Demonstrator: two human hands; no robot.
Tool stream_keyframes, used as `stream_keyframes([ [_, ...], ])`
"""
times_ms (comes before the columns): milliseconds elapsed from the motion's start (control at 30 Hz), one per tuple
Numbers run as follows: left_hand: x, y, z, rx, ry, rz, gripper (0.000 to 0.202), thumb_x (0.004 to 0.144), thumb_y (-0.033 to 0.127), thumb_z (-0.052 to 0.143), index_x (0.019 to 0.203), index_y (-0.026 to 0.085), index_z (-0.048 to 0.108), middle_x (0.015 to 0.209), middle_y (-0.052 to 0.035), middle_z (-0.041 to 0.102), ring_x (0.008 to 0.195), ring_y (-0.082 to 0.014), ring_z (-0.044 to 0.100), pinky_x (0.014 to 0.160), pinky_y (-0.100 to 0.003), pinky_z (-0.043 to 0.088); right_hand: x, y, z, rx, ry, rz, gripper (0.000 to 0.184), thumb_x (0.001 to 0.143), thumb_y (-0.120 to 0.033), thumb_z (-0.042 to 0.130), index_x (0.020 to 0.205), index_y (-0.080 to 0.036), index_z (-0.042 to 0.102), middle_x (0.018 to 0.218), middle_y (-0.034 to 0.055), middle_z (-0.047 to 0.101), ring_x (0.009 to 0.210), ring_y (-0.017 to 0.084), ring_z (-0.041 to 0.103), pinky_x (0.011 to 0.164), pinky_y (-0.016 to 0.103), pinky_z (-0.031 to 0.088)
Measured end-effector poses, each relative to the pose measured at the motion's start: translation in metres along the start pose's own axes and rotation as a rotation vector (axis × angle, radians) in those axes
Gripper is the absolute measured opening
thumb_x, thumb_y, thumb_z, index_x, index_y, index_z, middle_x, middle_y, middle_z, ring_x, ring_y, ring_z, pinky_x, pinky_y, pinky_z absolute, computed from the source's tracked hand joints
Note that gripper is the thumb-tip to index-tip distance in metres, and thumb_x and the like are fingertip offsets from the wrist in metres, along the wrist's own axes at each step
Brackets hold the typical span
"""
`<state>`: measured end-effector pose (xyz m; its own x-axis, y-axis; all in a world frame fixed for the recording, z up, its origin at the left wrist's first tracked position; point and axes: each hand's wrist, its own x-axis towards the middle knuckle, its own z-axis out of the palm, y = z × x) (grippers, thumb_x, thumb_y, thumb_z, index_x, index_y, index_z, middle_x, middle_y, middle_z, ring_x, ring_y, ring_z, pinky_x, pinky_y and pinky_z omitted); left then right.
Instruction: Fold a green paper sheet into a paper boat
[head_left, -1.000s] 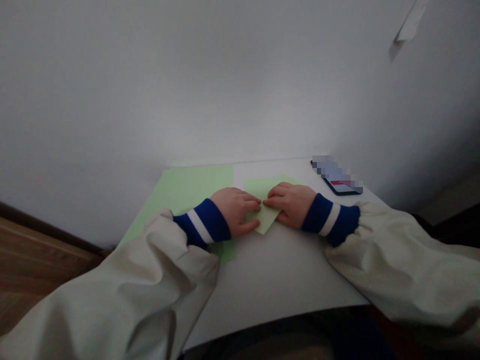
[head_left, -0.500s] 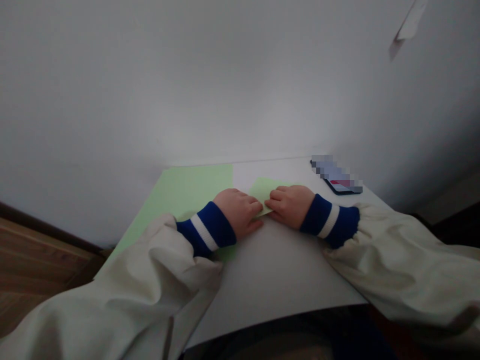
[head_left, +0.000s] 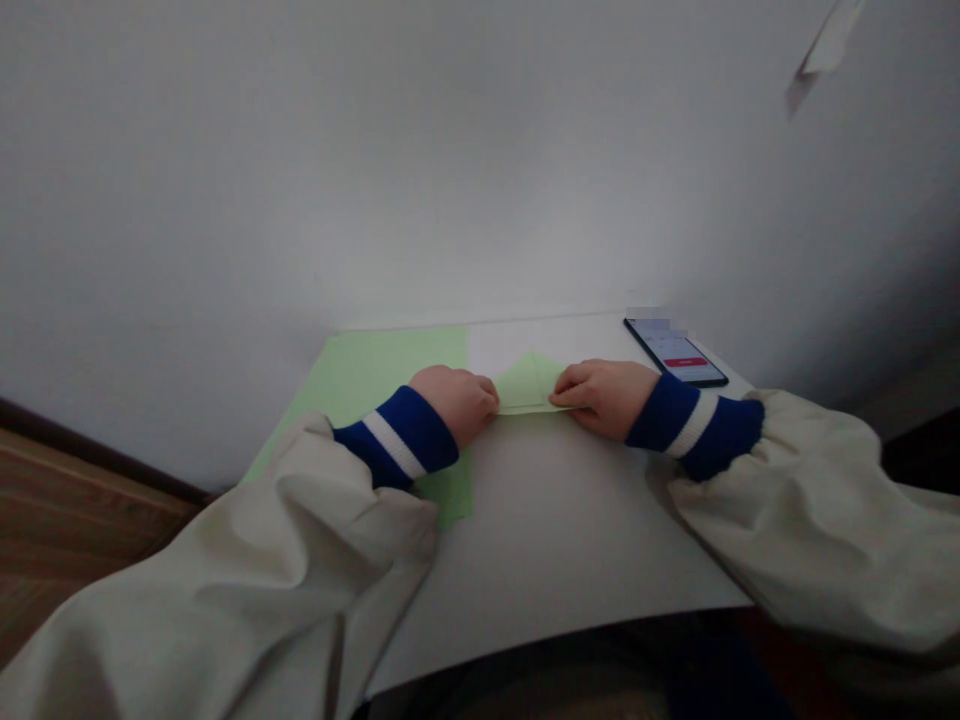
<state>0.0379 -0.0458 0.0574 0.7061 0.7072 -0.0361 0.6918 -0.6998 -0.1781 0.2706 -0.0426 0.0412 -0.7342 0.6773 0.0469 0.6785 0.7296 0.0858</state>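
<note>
A small piece of folded light green paper [head_left: 529, 385] lies between my hands, with a peak pointing toward the wall and a narrow strip folded along its near edge. My left hand [head_left: 459, 402] is closed on the paper's left end. At the right end, my right hand [head_left: 604, 395] pinches the paper between thumb and fingers. The paper's outer corners are hidden under my fingers. A larger green sheet [head_left: 375, 360] lies flat to the left, partly covered by my left hand and sleeve.
The white tabletop [head_left: 570, 530] meets a pale wall [head_left: 480, 180] at the back. A phone [head_left: 679, 355] with a lit screen lies at the back right. Brown wooden furniture [head_left: 75, 510] stands at the left. A paper scrap [head_left: 829, 45] hangs on the wall.
My hands have moved apart, the left one leftward and the right one rightward, along the folded paper. More of its middle and its near folded edge now shows.
</note>
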Motion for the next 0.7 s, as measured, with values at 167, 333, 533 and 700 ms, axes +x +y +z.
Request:
stream_keyframes([
  [167,-0.002,-0.005,0.003,0.023,-0.043,-0.004,0.027,0.083,0.024,0.044,0.085,0.020,0.071,0.099,-0.0064,0.068,0.082,-0.0218,0.064,0.064,-0.030,0.044,-0.002,0.007,0.001,0.002,-0.091,0.024,0.026,0.080,-0.018,0.047,0.090,-0.022,0.071,0.098,0.0053,0.066,0.085,0.017,0.061,0.073,0.027,0.044],
  [333,-0.003,-0.007,0.005,0.013,-0.033,-0.017,0.023,0.075,0.020,0.048,0.070,0.018,0.070,0.085,-0.0087,0.069,0.070,-0.0200,0.062,0.056,-0.028,0.042,-0.006,0.008,-0.008,-0.057,-0.168,0.119,0.020,0.077,-0.017,0.051,0.078,-0.019,0.071,0.088,0.0094,0.068,0.077,0.019,0.062,0.068,0.029,0.045],
  [533,-0.002,-0.011,0.009,0.034,-0.084,-0.054,0.026,0.074,0.023,0.045,0.065,0.016,0.068,0.079,-0.0101,0.067,0.068,-0.0208,0.061,0.059,-0.030,0.044,-0.009,0.002,-0.019,-0.238,-0.273,0.382,0.015,0.073,-0.025,0.057,0.071,-0.016,0.070,0.074,0.0143,0.068,0.070,0.028,0.064,0.053,0.033,0.042],
  [700,-0.004,-0.009,0.008,0.052,-0.115,-0.098,0.025,0.075,0.024,0.045,0.068,0.012,0.066,0.078,-0.0139,0.065,0.069,-0.0248,0.061,0.061,-0.034,0.045,-0.011,0.000,-0.021,-0.246,-0.268,0.438,0.013,0.070,-0.025,0.061,0.070,-0.015,0.069,0.071,0.0148,0.067,0.067,0.028,0.064,0.053,0.034,0.043],
])
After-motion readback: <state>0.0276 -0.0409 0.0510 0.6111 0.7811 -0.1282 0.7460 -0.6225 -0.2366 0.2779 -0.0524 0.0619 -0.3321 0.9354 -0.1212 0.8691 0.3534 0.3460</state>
